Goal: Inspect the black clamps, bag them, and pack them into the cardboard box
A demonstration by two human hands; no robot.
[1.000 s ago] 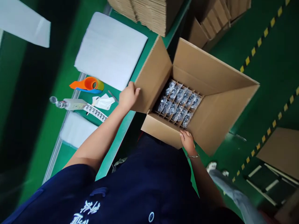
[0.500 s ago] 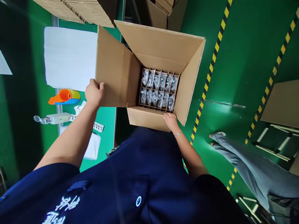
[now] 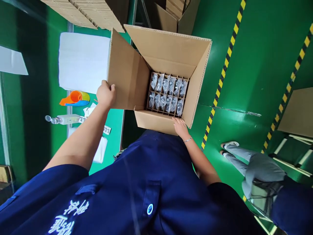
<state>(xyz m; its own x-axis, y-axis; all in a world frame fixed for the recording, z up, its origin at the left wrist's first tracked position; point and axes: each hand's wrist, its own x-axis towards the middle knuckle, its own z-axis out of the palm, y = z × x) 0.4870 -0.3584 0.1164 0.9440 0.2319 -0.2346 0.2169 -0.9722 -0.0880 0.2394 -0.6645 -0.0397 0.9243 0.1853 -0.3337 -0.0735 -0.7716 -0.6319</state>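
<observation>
In front of my body stands a cardboard box [image 3: 168,49] with its flaps raised and spread outward. Inside, a cardboard divider [image 3: 167,92] splits it into cells, and several plastic-wrapped items [image 3: 165,85] sit in two rows; what they are cannot be made out. My left hand [image 3: 106,94] is closed around the outer edge of the left flap [image 3: 126,75]. My right hand [image 3: 181,128] rests on the near rim of the box, its fingers over the edge at the base of the near flap [image 3: 153,122].
Left is a green table [image 3: 114,127] bearing a white sheet [image 3: 83,62], an orange tape dispenser [image 3: 75,97], and a clear bottle [image 3: 66,119]. More cardboard [image 3: 85,13] is stacked behind. Yellow-black floor tape [image 3: 223,71] runs at right, where a person [image 3: 256,166] stands.
Both hands keep their places on the box. The left flap is angled slightly more upright and inward. My view has shifted a little, and the person at right has moved further into view.
</observation>
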